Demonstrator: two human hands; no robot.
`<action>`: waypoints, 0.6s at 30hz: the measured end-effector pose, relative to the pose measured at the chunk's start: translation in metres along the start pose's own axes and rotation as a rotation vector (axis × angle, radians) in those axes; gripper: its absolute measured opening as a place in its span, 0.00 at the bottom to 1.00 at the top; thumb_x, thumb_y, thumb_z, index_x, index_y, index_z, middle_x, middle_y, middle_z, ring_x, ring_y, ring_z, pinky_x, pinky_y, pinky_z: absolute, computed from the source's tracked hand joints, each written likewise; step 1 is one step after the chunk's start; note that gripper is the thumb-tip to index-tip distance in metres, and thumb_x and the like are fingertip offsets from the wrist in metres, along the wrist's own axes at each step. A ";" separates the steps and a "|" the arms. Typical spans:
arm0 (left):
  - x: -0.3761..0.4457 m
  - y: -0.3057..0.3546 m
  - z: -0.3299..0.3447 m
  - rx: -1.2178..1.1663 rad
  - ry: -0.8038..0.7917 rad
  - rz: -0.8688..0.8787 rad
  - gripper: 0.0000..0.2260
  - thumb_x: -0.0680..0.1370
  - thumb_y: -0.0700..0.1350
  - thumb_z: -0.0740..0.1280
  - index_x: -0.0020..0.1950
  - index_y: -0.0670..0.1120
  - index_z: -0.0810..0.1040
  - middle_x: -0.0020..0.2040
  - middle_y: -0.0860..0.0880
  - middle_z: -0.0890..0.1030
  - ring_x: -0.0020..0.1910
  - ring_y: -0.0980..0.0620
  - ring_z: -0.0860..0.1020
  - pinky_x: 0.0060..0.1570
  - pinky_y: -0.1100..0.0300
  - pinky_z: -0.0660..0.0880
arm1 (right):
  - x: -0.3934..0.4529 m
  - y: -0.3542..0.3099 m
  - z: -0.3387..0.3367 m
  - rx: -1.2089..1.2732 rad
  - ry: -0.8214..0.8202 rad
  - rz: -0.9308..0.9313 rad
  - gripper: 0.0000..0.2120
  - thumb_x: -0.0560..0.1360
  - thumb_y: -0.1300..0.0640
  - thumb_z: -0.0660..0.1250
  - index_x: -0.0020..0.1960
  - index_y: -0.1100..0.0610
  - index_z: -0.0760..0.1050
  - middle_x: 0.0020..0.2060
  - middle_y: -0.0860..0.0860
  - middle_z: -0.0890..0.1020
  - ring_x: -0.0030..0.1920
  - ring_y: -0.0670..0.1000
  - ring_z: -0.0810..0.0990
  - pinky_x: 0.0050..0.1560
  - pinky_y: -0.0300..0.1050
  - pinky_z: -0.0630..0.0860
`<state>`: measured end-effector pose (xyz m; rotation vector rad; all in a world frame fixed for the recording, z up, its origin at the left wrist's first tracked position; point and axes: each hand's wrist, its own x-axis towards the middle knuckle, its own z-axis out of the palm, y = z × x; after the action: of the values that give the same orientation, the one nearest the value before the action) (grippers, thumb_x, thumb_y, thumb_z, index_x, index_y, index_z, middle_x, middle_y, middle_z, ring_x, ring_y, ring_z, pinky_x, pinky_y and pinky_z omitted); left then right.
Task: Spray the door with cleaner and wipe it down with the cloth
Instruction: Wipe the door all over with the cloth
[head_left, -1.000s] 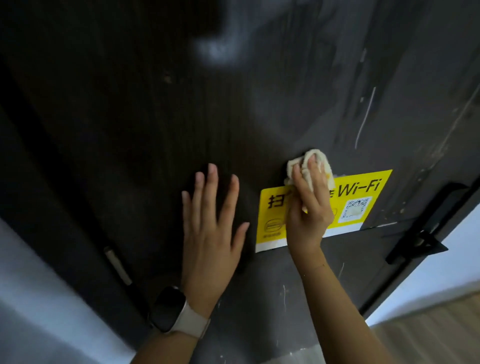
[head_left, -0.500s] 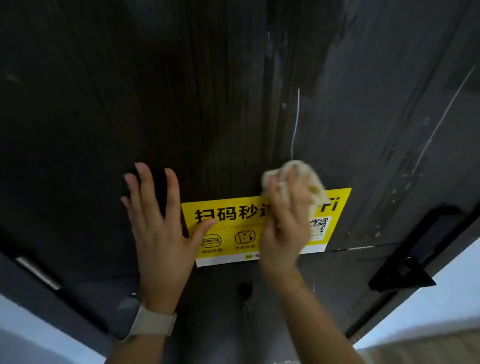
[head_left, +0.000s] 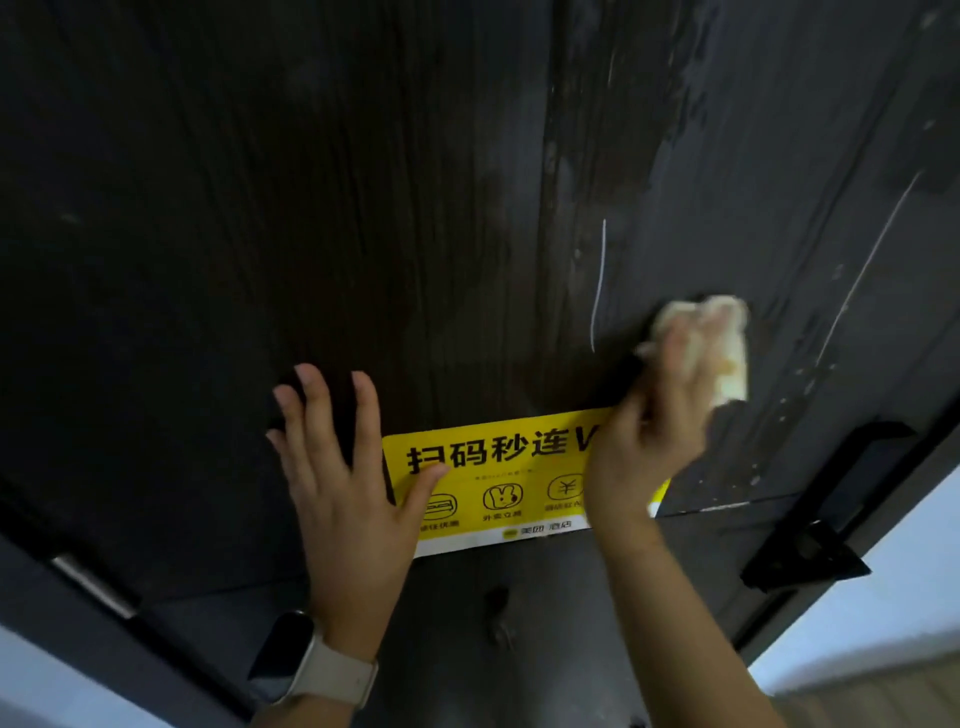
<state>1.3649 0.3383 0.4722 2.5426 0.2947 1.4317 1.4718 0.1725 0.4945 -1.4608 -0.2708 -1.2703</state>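
2 hands work against the dark door (head_left: 363, 182). Left hand (head_left: 345, 499) lies flat with fingers spread, thumb touching the yellow sticker (head_left: 498, 478). Right hand (head_left: 649, 441) grips the blurred pale cloth (head_left: 727, 343), pressed to the door above the sticker's right end.

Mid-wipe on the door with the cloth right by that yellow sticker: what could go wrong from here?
1. The cloth in the right hand works just above the yellow sticker; it might catch the edge and lift it.
2. The left hand presses flat on the door and may leave prints on wiped areas.
3. White specks near the black handle could be missed.
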 end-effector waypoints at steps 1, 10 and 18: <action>0.000 0.000 0.000 -0.001 -0.001 0.001 0.45 0.72 0.61 0.69 0.80 0.47 0.50 0.80 0.40 0.46 0.79 0.42 0.41 0.77 0.49 0.39 | -0.014 -0.012 0.008 0.019 -0.130 -0.088 0.26 0.71 0.82 0.54 0.66 0.69 0.72 0.71 0.62 0.65 0.74 0.60 0.62 0.72 0.58 0.63; -0.004 -0.008 -0.013 0.015 -0.067 0.029 0.37 0.77 0.54 0.67 0.80 0.48 0.50 0.80 0.44 0.43 0.79 0.42 0.43 0.75 0.39 0.48 | 0.024 -0.002 -0.014 -0.037 -0.311 -0.325 0.23 0.74 0.77 0.56 0.65 0.62 0.75 0.68 0.60 0.71 0.73 0.55 0.66 0.73 0.55 0.62; 0.010 0.030 -0.029 -0.071 -0.060 -0.022 0.40 0.75 0.52 0.71 0.80 0.46 0.52 0.80 0.42 0.44 0.79 0.44 0.42 0.75 0.41 0.47 | -0.009 -0.015 -0.013 -0.023 -0.532 -0.333 0.27 0.70 0.78 0.56 0.66 0.64 0.74 0.70 0.55 0.68 0.75 0.60 0.61 0.75 0.55 0.58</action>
<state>1.3468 0.3143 0.5037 2.5121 0.2563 1.3310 1.4500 0.1716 0.4936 -1.8101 -0.8854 -1.1175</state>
